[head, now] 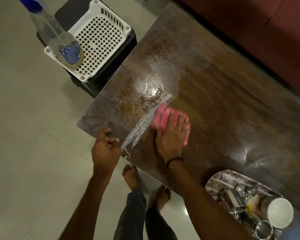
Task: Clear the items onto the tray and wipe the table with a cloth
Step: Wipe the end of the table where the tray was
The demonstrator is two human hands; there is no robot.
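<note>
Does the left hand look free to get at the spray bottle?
Probably yes: the left hand is empty, and only open floor lies between it and the spray bottle, though a stretch seems needed.

A white plastic basket with a grid bottom and slotted walls (100,37) is parked on top of a black slatted plastic stand (119,66). A clear plastic bottle with a blue top and blue label (59,35) is stood at the basket's left corner, and a bit of pale liquid can be seen in its base. Pale glossy floor tiles (24,118) are laid underneath it all. A dark red upholstered sofa (249,28) is seen along the top right.
</note>
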